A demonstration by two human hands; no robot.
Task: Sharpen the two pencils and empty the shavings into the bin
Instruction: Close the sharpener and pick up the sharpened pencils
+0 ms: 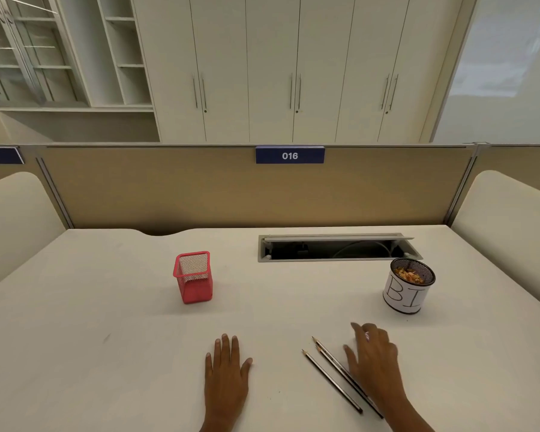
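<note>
The left hand [228, 372] is laid flat on the white desk [106, 307], palm down, with the fingers straight and close together and nothing held. The right hand [376, 360] is set down a little apart from it, fingers loosely bent and spread over the desktop. A small pink object [367, 335] is glimpsed among its fingertips, but whether it is gripped or merely covered cannot be told. The pencils [332, 381] are found between the two hands, just beside the right thumb. They lie on the desk side by side, dark-barrelled, with their sharpened points turned away from the person; the ends of those nearest the right hand are hidden under the wrist, so their exact number cannot be made out. Beyond the right hand and slightly to its outer side the bin [407, 288] is stood upright — a round black mesh cup wrapped in white paper lettered "BI", with shavings [409, 275] seen inside it. Beyond the left hand, well apart from it, a red mesh holder [194, 277] is stood upright. Farther back, an open cable tray [340, 247] is let into the desk before a tan partition [169, 188] that carries a blue label [290, 155] marked 016.
</note>
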